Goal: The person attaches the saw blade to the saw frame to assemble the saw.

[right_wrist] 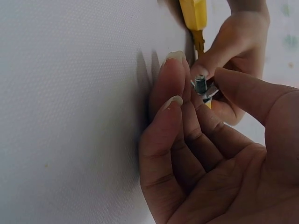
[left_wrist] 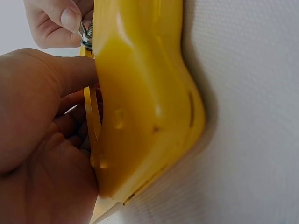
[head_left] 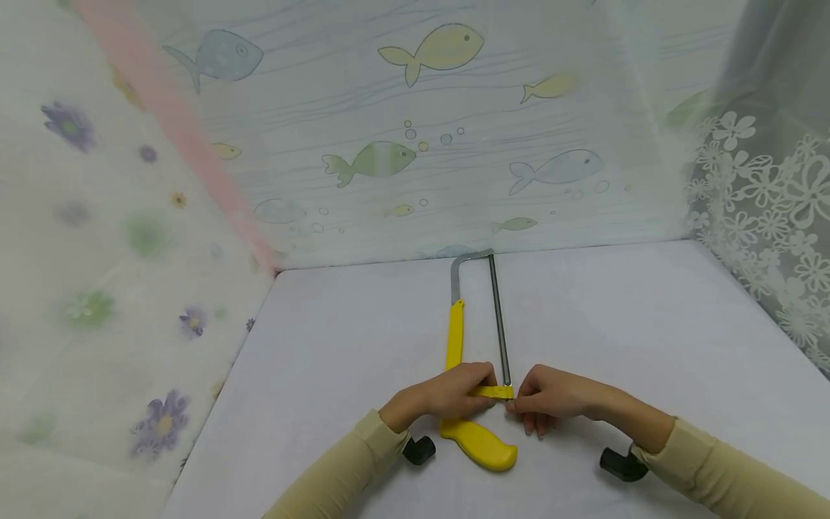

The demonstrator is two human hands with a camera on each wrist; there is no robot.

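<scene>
A hacksaw with a yellow handle (head_left: 483,448) lies on the white table, its grey metal bow (head_left: 456,277) toward the back wall. The dark blade (head_left: 500,324) runs along its right side. My left hand (head_left: 454,391) grips the yellow frame by the blade's near end, fingers reaching inside the frame. At that end sits a metal wing nut (right_wrist: 201,85) on a threaded bolt. My right hand (head_left: 560,395) pinches the wing nut between thumb and index finger, the other fingers loosely bent near the tabletop. In the left wrist view, the yellow handle (left_wrist: 145,93) covers part of the left fingers.
The white table (head_left: 350,324) meets a fish-print curtain (head_left: 389,108) behind. A flower-print sheet (head_left: 117,288) hangs on the left, lace (head_left: 765,187) on the right. Black wrist-worn devices, one at the left cuff (head_left: 419,450) and one at the right cuff (head_left: 622,465), sit close above the tabletop.
</scene>
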